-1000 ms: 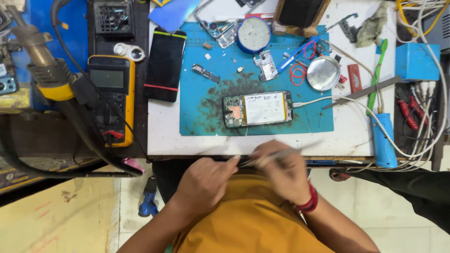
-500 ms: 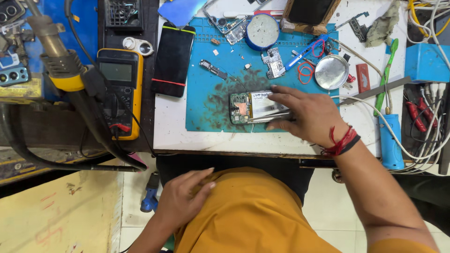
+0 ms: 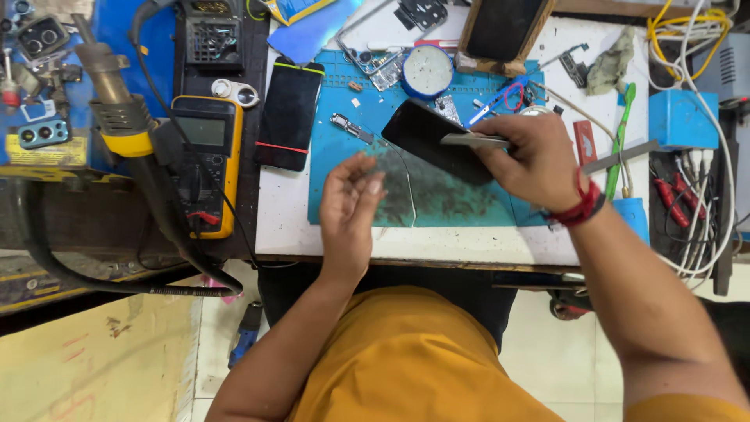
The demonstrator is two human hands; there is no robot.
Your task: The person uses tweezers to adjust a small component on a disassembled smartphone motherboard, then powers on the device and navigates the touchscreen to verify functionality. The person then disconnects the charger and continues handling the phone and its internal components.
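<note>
1. Round blue tin just past far edge of blue mat; pale lid or face on top, contents not visible.
2. Blue box right of the mat, closed, white and yellow cables heaped beyond it.
3. Small parts tray at the mat's far-left corner, tiny metal bits in it, too small to identify.
4. Dark phone lifted above the mat's middle, tilted, dark face up; right end hidden under right hand.
5. Grip, right hand: fingers closed on the phone's right end, pinching it, thin grey metal piece lying along its top edge under the fingertips. Can't tell whether that piece is a tool or a part of the phone.
6. Grip, left hand: spread, fingers loosely curled, nothing in it, hovering over the mat's left half, just left of the phone, not touching it.
7. Thin pale wire across the mat below the phone; ends hard to trace.
8. Second black phone flat on desk just left of the mat; yellow multimeter further left.
9. Black slab in wooden stand beyond the mat, cut off by the frame top.
</note>
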